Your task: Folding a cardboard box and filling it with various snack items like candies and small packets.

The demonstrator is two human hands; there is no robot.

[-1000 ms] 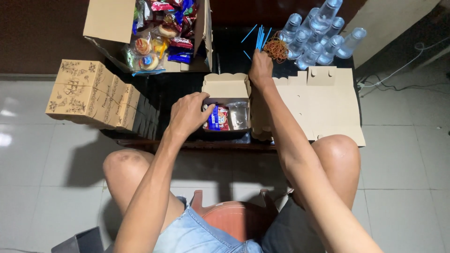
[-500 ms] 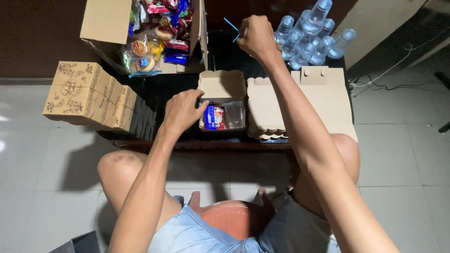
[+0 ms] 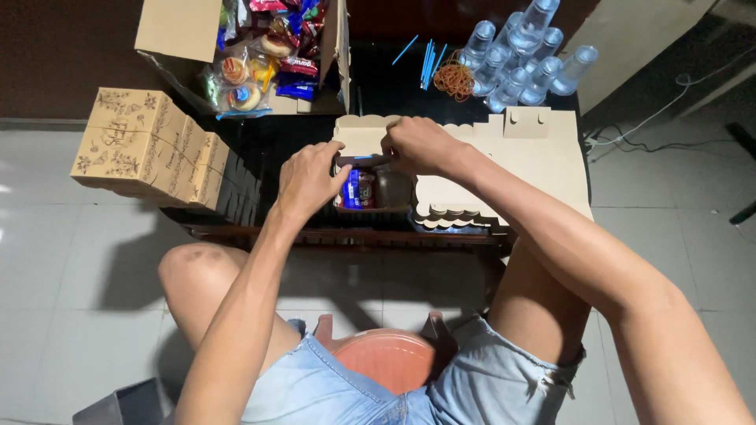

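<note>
Two hands on one little cardboard box (image 3: 370, 161) here, sitting near the front edge of the dark counter (image 3: 378, 98), right in front of the person's knees. The left hand (image 3: 305, 179) rests against the box's left side, fingers curled loosely on the wall, not really pinching anything. The right hand (image 3: 421, 145) is over the top back edge, its grip pressed together on a thin blue straw (image 3: 362, 157) that lies across the opening. Inside the box you can see a blue snack packet (image 3: 352, 189) and something clear beside it, can't tell exactly what.

Just right of the box is a stack of flat, unfolded cardboard blanks (image 3: 535, 161) with scalloped edges. Further back: more blue straws (image 3: 429, 59), a pile of rubber bands (image 3: 454, 79), and a cluster of sealed clear water cups (image 3: 524, 51). Back left there's a big open carton (image 3: 177, 35) stuffed with wrapped snacks (image 3: 264, 51). A row of finished printed boxes (image 3: 157, 153) sits off the left end.
</note>
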